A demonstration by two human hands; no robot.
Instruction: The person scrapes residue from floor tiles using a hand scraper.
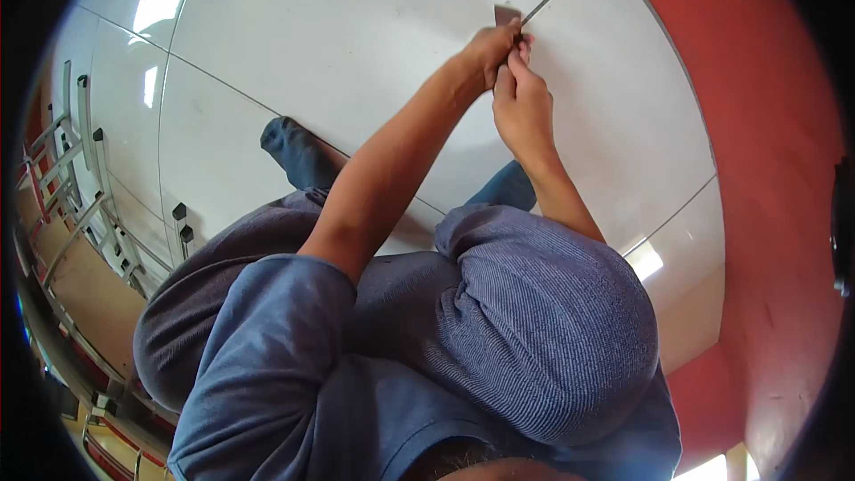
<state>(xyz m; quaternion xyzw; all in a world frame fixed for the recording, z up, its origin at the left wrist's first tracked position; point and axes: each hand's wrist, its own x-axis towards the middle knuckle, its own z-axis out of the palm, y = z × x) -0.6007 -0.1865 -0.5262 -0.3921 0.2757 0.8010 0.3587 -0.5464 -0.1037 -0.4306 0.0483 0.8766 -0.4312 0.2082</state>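
Observation:
A scraper with a flat, dark, squared blade is at the tile floor, right beside a grey grout line. My left hand is closed around it just behind the blade, and its fingers hide most of the handle. Close against it, my right hand is also closed, thumb and fingers wrapped at the handle end. Both arms reach forward past my bent knees, which are covered in grey ribbed cloth.
A red wall rises along the right side, meeting the tiles at a curved-looking edge. Stacked metal-framed furniture stands at the left. My dark socked foot rests on the tiles, and daylight reflects off the floor at the upper left.

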